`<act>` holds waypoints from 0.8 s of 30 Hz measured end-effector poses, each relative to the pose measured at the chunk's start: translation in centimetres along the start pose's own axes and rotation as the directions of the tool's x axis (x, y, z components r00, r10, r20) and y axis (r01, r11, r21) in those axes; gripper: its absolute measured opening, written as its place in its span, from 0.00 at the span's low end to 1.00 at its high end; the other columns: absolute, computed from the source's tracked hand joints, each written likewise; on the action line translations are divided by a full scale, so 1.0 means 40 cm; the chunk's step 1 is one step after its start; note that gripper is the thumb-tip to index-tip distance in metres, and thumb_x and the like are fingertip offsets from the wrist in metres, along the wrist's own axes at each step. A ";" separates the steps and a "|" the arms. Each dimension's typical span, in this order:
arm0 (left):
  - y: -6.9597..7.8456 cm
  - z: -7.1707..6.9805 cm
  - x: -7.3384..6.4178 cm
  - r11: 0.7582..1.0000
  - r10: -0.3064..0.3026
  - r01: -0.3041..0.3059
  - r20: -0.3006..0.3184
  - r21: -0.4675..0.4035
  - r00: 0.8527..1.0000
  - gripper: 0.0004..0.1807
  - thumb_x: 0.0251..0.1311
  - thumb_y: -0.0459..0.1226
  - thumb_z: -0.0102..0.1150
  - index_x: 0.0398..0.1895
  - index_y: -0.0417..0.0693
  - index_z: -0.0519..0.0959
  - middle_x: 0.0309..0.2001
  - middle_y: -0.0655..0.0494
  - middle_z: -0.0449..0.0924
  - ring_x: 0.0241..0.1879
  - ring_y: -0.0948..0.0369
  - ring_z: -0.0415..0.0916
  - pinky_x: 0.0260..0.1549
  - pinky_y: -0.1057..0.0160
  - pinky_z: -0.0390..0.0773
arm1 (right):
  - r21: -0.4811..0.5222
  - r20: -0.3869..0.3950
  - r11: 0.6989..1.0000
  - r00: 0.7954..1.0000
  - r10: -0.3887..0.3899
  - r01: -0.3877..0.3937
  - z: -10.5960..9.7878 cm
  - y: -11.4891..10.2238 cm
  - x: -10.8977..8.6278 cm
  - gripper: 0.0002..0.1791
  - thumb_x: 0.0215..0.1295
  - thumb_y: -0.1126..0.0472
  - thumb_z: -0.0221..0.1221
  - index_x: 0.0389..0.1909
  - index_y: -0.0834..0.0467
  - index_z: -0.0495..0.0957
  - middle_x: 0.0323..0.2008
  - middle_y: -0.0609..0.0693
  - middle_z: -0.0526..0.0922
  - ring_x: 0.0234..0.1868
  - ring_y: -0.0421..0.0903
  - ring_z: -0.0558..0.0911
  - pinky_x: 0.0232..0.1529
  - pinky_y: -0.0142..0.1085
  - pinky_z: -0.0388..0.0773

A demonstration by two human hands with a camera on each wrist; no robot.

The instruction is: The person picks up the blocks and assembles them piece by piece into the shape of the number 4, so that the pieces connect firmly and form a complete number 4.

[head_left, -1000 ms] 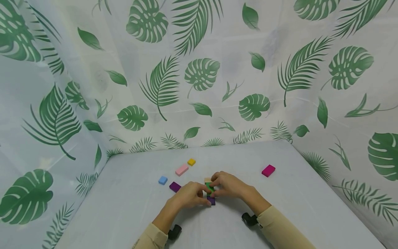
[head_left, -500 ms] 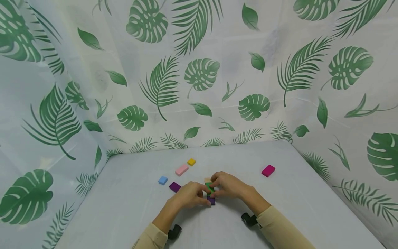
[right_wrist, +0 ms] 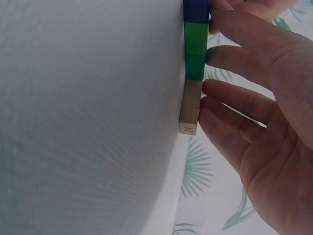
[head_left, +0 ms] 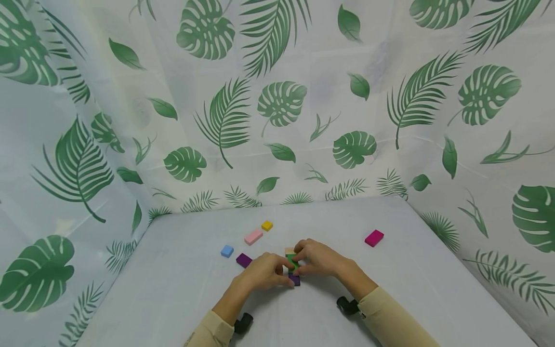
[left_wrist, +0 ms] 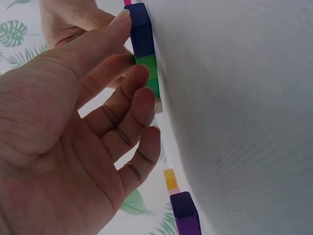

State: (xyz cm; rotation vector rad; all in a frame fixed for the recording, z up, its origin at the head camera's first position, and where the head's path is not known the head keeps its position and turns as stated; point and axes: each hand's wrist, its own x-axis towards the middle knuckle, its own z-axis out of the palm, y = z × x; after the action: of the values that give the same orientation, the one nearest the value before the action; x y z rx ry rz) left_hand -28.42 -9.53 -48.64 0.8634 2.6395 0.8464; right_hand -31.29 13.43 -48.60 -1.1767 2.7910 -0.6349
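Observation:
Near the middle of the table, several small blocks lie end to end in a row: a dark purple-blue block (head_left: 296, 280) nearest, then a green block (right_wrist: 196, 38), a teal block (right_wrist: 195, 67) and a plain wooden block (right_wrist: 190, 105) marked 24. My left hand (head_left: 263, 272) is at the row's left side, its thumb on the dark block and its bent fingertips along the green and teal ones. From the right, my right hand (head_left: 322, 258) rests spread fingertips along the row. Between them, the hands partly cover the blocks in the head view.
Left of the row lie a purple block (head_left: 244, 260), a light blue block (head_left: 227, 251), a pink block (head_left: 253, 236) and a yellow block (head_left: 267, 225). A magenta block (head_left: 374, 237) lies off to the right. Leaf-printed cloth (head_left: 299, 144) walls the white table (head_left: 173, 279).

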 end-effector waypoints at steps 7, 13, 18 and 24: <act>-0.002 -0.007 -0.001 1.000 0.005 -0.005 0.004 0.011 1.000 0.22 0.58 0.49 0.77 0.54 0.56 0.87 0.25 0.67 0.79 0.23 0.70 0.71 0.23 0.71 0.71 | -0.011 -0.004 1.000 1.000 -0.002 0.002 0.001 0.000 0.000 0.20 0.60 0.48 0.75 0.51 0.52 0.90 0.57 0.54 0.84 0.59 0.51 0.81 0.62 0.49 0.79; -0.014 -0.031 -0.006 1.000 0.008 -0.007 -0.045 0.017 0.999 0.22 0.61 0.50 0.74 0.56 0.54 0.86 0.25 0.64 0.78 0.22 0.68 0.70 0.23 0.70 0.70 | -0.024 -0.006 1.000 1.000 -0.008 0.008 -0.003 -0.005 0.000 0.20 0.61 0.49 0.74 0.52 0.54 0.90 0.57 0.54 0.84 0.59 0.51 0.81 0.61 0.49 0.79; -0.041 -0.072 -0.020 1.000 -0.030 0.029 -0.109 -0.010 0.994 0.23 0.64 0.49 0.72 0.58 0.49 0.85 0.29 0.62 0.79 0.25 0.66 0.71 0.25 0.67 0.72 | -0.021 0.007 1.000 1.000 0.009 -0.009 -0.003 -0.008 0.003 0.22 0.61 0.48 0.74 0.52 0.57 0.89 0.57 0.54 0.84 0.60 0.52 0.80 0.62 0.50 0.78; -0.079 -0.122 -0.043 0.998 -0.059 0.052 -0.202 -0.038 0.978 0.24 0.65 0.49 0.70 0.60 0.46 0.84 0.31 0.61 0.79 0.27 0.64 0.73 0.26 0.65 0.74 | -0.016 0.024 0.999 0.999 0.032 -0.032 -0.003 -0.007 0.005 0.24 0.60 0.46 0.74 0.52 0.57 0.89 0.57 0.53 0.83 0.60 0.51 0.80 0.63 0.49 0.78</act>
State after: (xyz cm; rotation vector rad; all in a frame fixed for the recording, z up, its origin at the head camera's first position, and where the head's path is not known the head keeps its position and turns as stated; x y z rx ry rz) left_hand -30.38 -14.85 -46.51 0.7266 2.7995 1.0091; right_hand -31.27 13.15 -48.34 -1.1322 2.7936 -0.5938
